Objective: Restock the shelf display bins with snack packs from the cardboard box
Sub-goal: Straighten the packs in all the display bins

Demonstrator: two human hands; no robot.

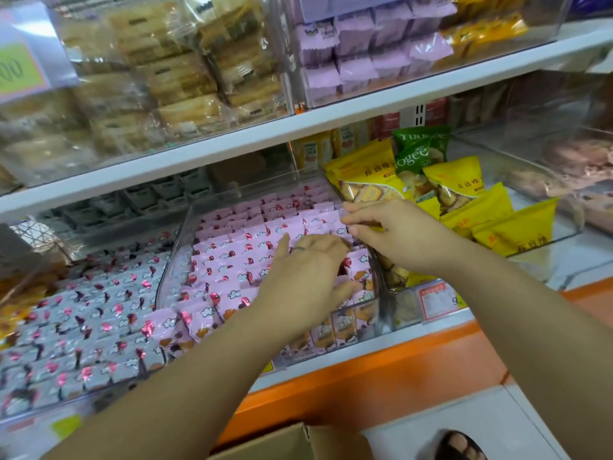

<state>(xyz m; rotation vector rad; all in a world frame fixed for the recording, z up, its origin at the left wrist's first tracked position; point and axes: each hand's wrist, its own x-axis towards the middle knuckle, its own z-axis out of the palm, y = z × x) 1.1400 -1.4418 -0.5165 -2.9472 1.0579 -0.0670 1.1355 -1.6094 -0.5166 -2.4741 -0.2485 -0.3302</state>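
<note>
Sorting pink snack packs [238, 247] in the clear bin [172, 260] on the lower shelf, both hands in.

Near edge: cardboard box [288, 443] flap at the bottom, sandalled foot [459, 446] beside it on the floor, orange shelf edge [365, 376] above. Left hand [305, 277] palm-down on the packs at the bin's right side, fingers curled down among them, tips hidden, so can't tell if it grips any. Right hand [398, 234] just behind it, thumb and fingers pinching the top edge of pink packs near the bin's right wall. Grey packs [83, 327] fill the bin to the left. Yellow bags [514, 227] and a green bag [419, 151] sit in the bin to the right. Upper shelf: lilac packs [358, 54], tan pastry packs [185, 78], blurred.
</note>
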